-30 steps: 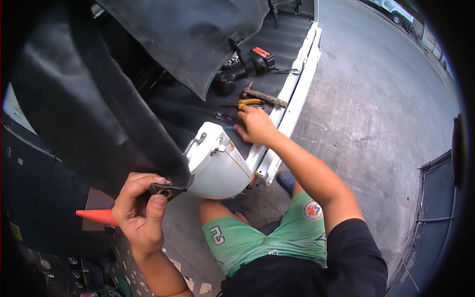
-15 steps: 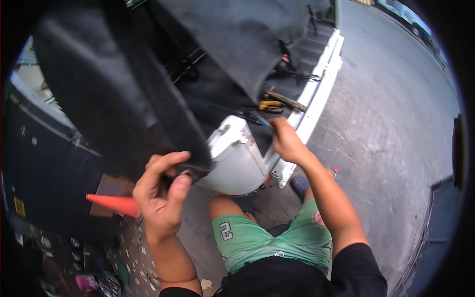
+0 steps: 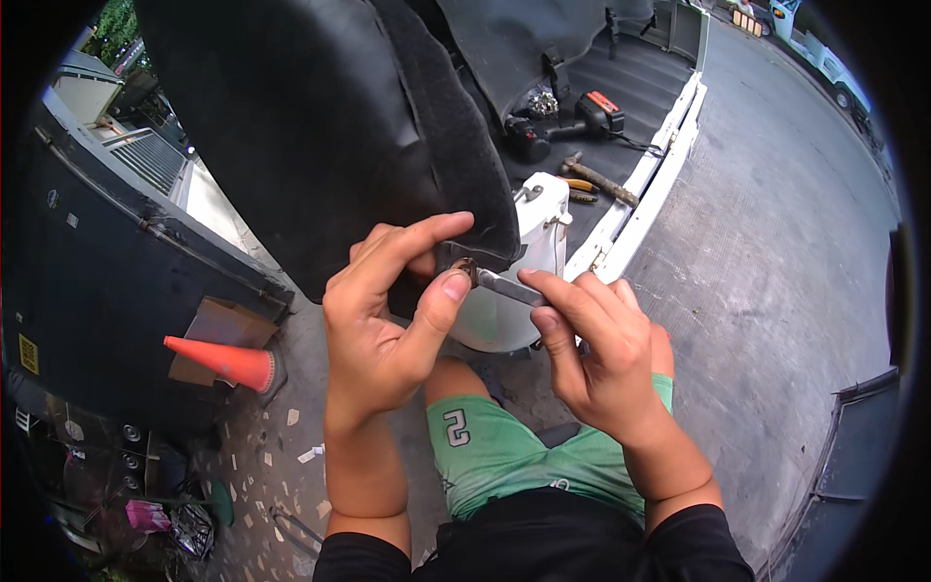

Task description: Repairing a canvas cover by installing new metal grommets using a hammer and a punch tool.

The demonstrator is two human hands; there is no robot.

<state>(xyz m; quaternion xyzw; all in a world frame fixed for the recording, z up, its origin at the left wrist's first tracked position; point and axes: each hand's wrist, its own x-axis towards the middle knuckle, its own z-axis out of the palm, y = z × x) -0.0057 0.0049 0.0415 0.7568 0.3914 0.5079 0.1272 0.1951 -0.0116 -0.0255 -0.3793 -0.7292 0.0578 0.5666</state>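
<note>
My left hand pinches the lower corner of a large black leather-like sheet between thumb and fingers, its forefinger stretched out. A small dark brown piece shows at the thumb tip; I cannot tell its kind. My right hand is closed on a slim, flat silver metal tool. The tool's far end meets the small brown piece or lies right against it. Behind the hands stands a white curved body panel, partly hidden by them.
On the ribbed black truck bed lie a hammer, yellow-handled pliers and a cordless power tool. A white rail edges the bed. An orange cone stands at the left by a cardboard piece.
My right hand has come back from beside the pliers on the bed, bringing the silver tool to my left hand. The view has shifted, and the sheet's corner now sits farther right.
</note>
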